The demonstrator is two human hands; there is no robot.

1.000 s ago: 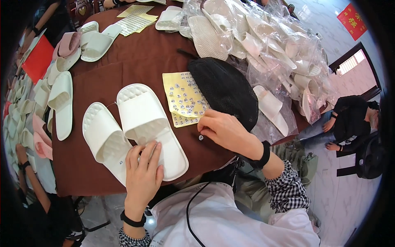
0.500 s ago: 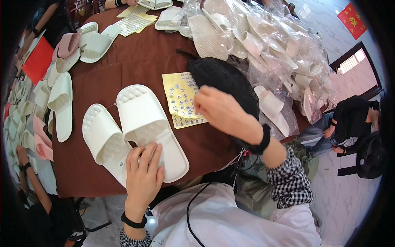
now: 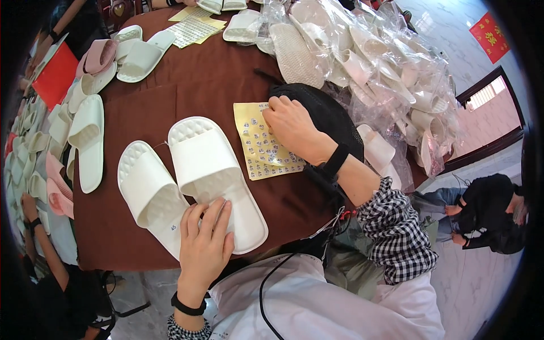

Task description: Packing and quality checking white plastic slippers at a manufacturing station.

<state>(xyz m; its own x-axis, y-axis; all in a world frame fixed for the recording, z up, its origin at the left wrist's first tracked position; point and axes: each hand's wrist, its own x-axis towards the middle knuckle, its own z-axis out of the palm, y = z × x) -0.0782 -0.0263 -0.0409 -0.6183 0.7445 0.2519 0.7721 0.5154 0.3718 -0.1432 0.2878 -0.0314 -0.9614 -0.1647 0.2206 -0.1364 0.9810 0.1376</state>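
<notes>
Two white slide slippers lie side by side before me, the left slipper [image 3: 150, 187] and the right slipper [image 3: 218, 170], with a thin thread between them. My left hand [image 3: 205, 238] rests on the right slipper's footbed near the heel, fingers stretched out and lying flat. A small round sticker [image 3: 174, 228] shows on the left slipper's footbed. My right hand [image 3: 296, 129] is over a yellow sheet of round stickers [image 3: 255, 133], its fingers bent together at the sheet's upper part. What lies between those fingertips is hidden. Beneath my right wrist is a black mesh item [image 3: 340, 122].
Plastic-wrapped white slippers [image 3: 374, 62] are heaped at the far right. More slippers [image 3: 85, 141] stand along the brown-covered table's [image 3: 136, 113] left side, beside a red board [image 3: 55, 76]. Other sticker sheets [image 3: 195, 28] lie at the back. People sit or work on both sides.
My right hand has moved up the sticker sheet, towards its top edge. My left hand stays on the right slipper. The whole view has shifted slightly.
</notes>
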